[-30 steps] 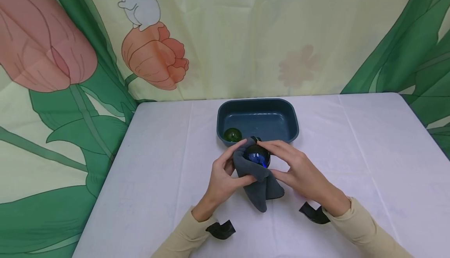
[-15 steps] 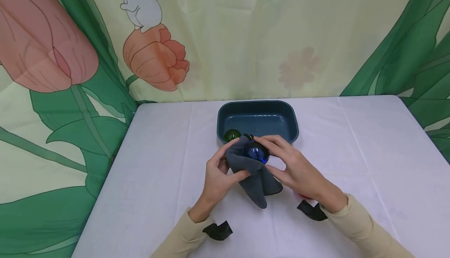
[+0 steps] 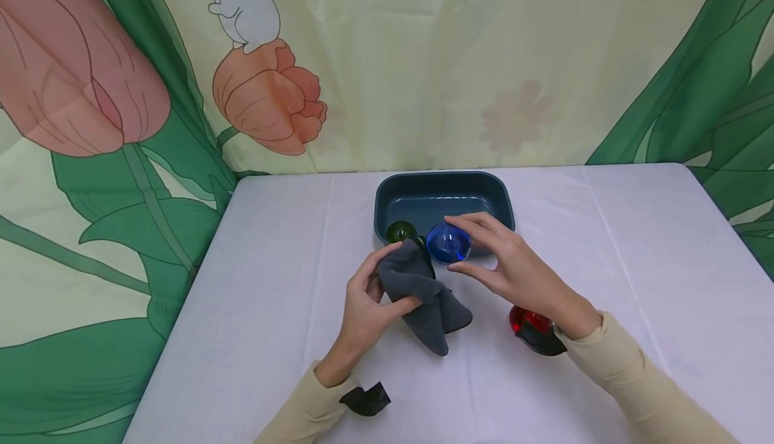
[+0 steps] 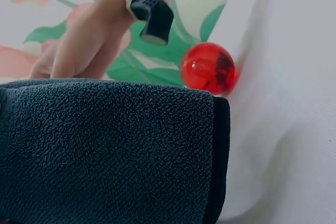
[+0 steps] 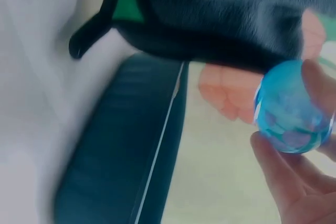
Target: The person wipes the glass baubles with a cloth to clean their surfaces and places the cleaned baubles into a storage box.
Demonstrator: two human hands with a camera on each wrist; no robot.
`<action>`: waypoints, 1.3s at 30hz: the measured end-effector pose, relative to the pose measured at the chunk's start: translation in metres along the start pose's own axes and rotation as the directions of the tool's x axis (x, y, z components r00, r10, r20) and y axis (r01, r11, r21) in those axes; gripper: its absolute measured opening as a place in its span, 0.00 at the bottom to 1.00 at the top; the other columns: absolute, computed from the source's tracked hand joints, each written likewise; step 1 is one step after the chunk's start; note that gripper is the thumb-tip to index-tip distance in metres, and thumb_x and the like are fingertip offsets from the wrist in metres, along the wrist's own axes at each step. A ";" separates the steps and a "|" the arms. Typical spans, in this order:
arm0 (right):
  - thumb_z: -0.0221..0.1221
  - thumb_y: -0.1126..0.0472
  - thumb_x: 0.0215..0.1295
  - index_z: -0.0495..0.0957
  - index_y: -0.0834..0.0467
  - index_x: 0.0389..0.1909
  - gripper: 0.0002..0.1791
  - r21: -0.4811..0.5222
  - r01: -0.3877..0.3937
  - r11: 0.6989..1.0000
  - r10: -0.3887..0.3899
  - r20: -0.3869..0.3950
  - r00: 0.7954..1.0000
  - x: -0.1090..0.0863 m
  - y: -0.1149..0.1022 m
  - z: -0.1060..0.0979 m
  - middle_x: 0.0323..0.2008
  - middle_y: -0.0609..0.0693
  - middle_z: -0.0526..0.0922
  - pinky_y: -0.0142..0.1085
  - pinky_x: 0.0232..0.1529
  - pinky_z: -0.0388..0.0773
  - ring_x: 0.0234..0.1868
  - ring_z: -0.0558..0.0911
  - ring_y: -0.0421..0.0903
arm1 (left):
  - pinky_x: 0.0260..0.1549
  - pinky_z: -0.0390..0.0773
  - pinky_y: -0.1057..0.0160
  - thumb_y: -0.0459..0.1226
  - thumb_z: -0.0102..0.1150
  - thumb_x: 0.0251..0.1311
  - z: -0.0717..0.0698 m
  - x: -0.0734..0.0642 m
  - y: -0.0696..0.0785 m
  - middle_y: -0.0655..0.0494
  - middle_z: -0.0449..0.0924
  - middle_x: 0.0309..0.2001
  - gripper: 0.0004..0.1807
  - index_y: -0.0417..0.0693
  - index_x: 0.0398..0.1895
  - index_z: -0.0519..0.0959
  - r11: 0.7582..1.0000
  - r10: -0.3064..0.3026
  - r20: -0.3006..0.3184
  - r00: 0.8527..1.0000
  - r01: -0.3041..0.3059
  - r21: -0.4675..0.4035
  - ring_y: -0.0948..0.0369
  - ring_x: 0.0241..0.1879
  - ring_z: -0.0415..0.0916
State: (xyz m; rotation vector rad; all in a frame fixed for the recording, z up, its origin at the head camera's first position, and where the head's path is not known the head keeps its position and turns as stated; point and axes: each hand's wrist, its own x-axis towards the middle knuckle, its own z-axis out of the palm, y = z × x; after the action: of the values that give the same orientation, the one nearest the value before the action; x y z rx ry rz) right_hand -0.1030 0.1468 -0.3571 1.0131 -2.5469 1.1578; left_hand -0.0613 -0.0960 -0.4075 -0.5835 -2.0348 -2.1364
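A clear blue ball [image 3: 449,243] is pinched between the thumb and fingertips of my right hand [image 3: 514,262], just over the near rim of the dark blue basin [image 3: 444,179]. In the right wrist view the same ball [image 5: 294,108] looks light blue and see-through. My left hand [image 3: 365,309] grips a folded dark grey cloth [image 3: 417,289], whose loose corners hang down towards the table. The cloth [image 4: 105,145] fills much of the left wrist view. Inside the basin, at its near left corner, lies a green ball [image 3: 401,232].
A clear red ball [image 4: 207,68] rests on the white-covered table [image 3: 260,283], partly behind the right wrist in the head view. Black mounts [image 3: 365,400] stick out from both wrists. A printed flower curtain [image 3: 411,61] hangs behind the table.
My right hand has lifted the blue ball out of the cloth and moved it up towards the basin. The left hand has shifted slightly left with the cloth. The red ball has come into sight.
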 end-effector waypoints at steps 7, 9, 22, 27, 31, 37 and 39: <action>0.71 0.62 0.57 0.71 0.60 0.67 0.36 0.014 -0.085 0.996 0.085 0.056 0.995 0.015 0.015 -0.003 0.59 0.55 0.75 0.46 0.53 0.82 0.57 0.79 0.51 | 0.62 0.75 0.62 0.26 0.74 0.49 -0.004 -0.005 -0.002 0.43 0.74 0.62 0.39 0.43 0.67 0.70 1.000 -0.019 -0.003 1.000 0.019 0.011 0.54 0.56 0.77; 0.71 0.61 0.57 0.71 0.61 0.67 0.36 0.011 -0.116 0.993 0.115 0.068 0.991 0.020 0.020 -0.003 0.58 0.56 0.76 0.48 0.54 0.82 0.56 0.79 0.51 | 0.62 0.74 0.63 0.25 0.73 0.48 -0.005 -0.007 -0.003 0.43 0.73 0.63 0.39 0.42 0.67 0.70 1.000 -0.018 -0.003 1.000 0.018 0.016 0.54 0.56 0.76; 0.70 0.57 0.59 0.70 0.64 0.67 0.36 -0.132 -0.255 0.958 0.274 0.154 0.949 0.037 0.048 0.015 0.56 0.63 0.76 0.52 0.55 0.81 0.54 0.78 0.58 | 0.62 0.74 0.65 0.22 0.73 0.47 -0.012 -0.013 -0.003 0.41 0.72 0.64 0.40 0.40 0.67 0.69 0.999 -0.032 0.000 0.999 0.032 0.027 0.58 0.57 0.76; 0.69 0.56 0.61 0.69 0.65 0.68 0.36 -0.177 -0.304 0.936 0.335 0.193 0.922 0.042 0.057 0.020 0.58 0.65 0.75 0.54 0.58 0.79 0.57 0.77 0.60 | 0.61 0.74 0.66 0.23 0.73 0.47 -0.013 -0.016 -0.003 0.41 0.72 0.64 0.40 0.40 0.68 0.69 0.998 -0.045 -0.006 0.999 0.045 0.043 0.58 0.57 0.76; 0.69 0.56 0.62 0.69 0.66 0.67 0.36 -0.200 -0.314 0.928 0.356 0.226 0.907 0.045 0.063 0.023 0.58 0.67 0.75 0.55 0.58 0.78 0.57 0.77 0.62 | 0.61 0.74 0.67 0.23 0.72 0.47 -0.014 -0.019 -0.003 0.40 0.72 0.64 0.40 0.40 0.68 0.69 0.997 -0.052 -0.011 0.999 0.052 0.059 0.58 0.58 0.75; 0.69 0.55 0.61 0.71 0.68 0.66 0.35 -0.239 -0.329 0.914 0.387 0.263 0.884 0.052 0.071 0.025 0.58 0.69 0.76 0.57 0.58 0.77 0.56 0.77 0.62 | 0.62 0.74 0.67 0.23 0.72 0.48 -0.013 -0.020 -0.002 0.40 0.71 0.64 0.40 0.39 0.68 0.69 0.997 -0.047 -0.008 0.999 0.047 0.064 0.58 0.59 0.74; 0.69 0.55 0.62 0.71 0.68 0.65 0.35 -0.252 -0.332 0.909 0.395 0.273 0.877 0.054 0.074 0.026 0.58 0.70 0.76 0.58 0.59 0.76 0.57 0.76 0.63 | 0.61 0.74 0.67 0.23 0.72 0.48 -0.013 -0.020 -0.001 0.41 0.71 0.64 0.40 0.40 0.68 0.69 0.997 -0.052 -0.010 0.999 0.052 0.061 0.58 0.59 0.75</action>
State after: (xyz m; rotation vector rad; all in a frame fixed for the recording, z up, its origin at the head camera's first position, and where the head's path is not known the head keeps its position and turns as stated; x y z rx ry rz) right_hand -0.1886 0.1349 -0.3979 0.7387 -3.1433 0.8384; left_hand -0.0461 -0.1115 -0.4160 -0.5179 -2.1255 -2.0925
